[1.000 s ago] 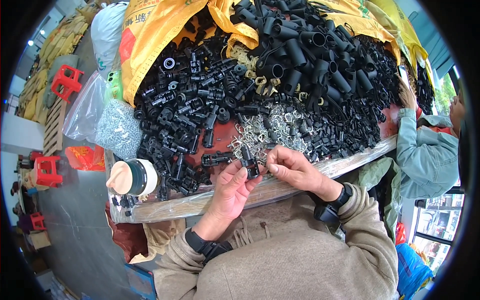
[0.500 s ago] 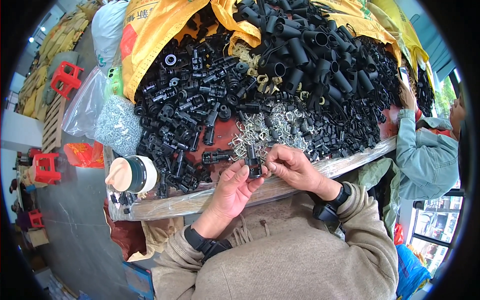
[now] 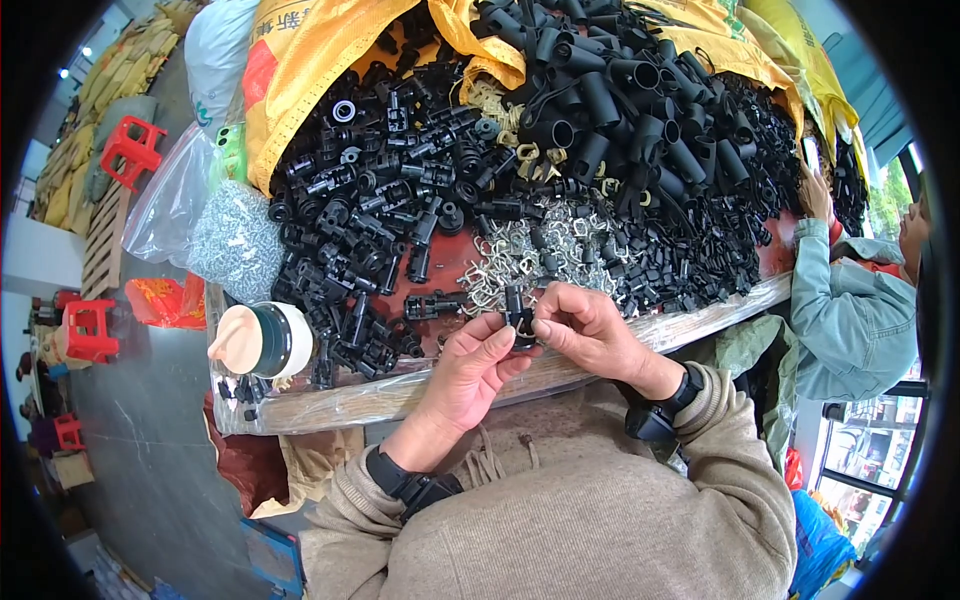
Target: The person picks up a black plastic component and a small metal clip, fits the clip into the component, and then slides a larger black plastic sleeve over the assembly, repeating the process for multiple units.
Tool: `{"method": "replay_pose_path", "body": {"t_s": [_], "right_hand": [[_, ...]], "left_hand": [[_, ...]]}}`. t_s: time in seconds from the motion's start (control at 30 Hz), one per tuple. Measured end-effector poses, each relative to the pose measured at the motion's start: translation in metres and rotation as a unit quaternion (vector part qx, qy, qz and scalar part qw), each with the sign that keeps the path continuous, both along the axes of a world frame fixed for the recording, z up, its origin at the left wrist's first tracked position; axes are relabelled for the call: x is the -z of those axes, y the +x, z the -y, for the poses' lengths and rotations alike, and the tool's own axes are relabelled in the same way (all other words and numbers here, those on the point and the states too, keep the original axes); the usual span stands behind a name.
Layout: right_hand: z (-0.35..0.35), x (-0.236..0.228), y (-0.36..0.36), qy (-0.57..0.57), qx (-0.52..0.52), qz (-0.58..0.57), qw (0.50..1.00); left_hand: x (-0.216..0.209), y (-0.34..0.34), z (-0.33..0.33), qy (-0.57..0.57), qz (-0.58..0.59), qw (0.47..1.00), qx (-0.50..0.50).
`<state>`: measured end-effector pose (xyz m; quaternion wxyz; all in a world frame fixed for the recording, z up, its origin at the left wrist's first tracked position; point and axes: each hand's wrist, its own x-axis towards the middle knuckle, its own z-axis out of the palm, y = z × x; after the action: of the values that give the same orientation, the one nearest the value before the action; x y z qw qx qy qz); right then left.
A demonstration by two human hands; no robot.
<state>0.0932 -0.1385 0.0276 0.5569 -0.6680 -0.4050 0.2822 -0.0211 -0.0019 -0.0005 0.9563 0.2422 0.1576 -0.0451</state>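
Note:
My left hand [image 3: 472, 365] is closed around a black cylindrical plastic part [image 3: 515, 303], its narrow end pointing up and away from me. Against the right side of that part, my right hand [image 3: 595, 335] is closed in a pinch with thumb and forefinger. A thin pale curved piece shows on the part near the right thumb; the fingertips hide most of it. Both hands are above the table's front edge. Just beyond them lies a heap of small bent metal clips [image 3: 500, 262]. Similar black plastic parts [image 3: 370, 200] are piled to the left.
Black tubes [image 3: 600, 100] are heaped at the back, small black pieces [image 3: 700, 250] at right. A dark jar with a beige lid [image 3: 265, 342] stands at the left corner, near a bag of small metal pieces [image 3: 237, 240]. Another person in a blue-green sleeve [image 3: 850, 310] works at right.
The black part has shifted slightly right and turned in my left hand. My right thumb and forefinger have come closer against it, and the pale curved piece now shows on it.

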Motion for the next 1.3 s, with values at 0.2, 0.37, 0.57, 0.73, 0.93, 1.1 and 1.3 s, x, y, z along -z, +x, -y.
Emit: {"method": "replay_pose_path", "body": {"t_s": [0.2,0.37,0.57,0.73,0.93,1.1,1.3], "right_hand": [[-0.001,-0.008,0.0,-0.024,0.005,0.076,0.997],[-0.003,-0.006,0.0,0.02,-0.007,0.172,0.985],[-0.002,-0.003,0.001,0.024,-0.016,0.21,0.977],[0.001,-0.004,0.008,0.034,-0.039,0.183,0.982],[0.003,0.0,0.009,0.014,-0.052,-0.074,0.996],[0.002,0.005,0.009,0.012,-0.046,-0.204,0.978],[0.001,0.002,0.009,0.013,-0.049,-0.228,0.972]], "left_hand": [[0.0,0.0,0.001,0.01,-0.005,1.0,0.006],[0.002,0.0,0.0,0.014,-0.01,1.0,0.016],[0.001,0.0,0.0,0.018,-0.006,0.999,0.027],[0.002,0.001,-0.001,0.013,0.002,0.999,0.032],[0.001,0.002,-0.001,0.011,0.004,0.999,0.039],[0.001,0.002,-0.002,0.018,0.001,0.999,0.047],[0.001,0.002,-0.002,0.023,-0.007,0.999,0.047]]}}
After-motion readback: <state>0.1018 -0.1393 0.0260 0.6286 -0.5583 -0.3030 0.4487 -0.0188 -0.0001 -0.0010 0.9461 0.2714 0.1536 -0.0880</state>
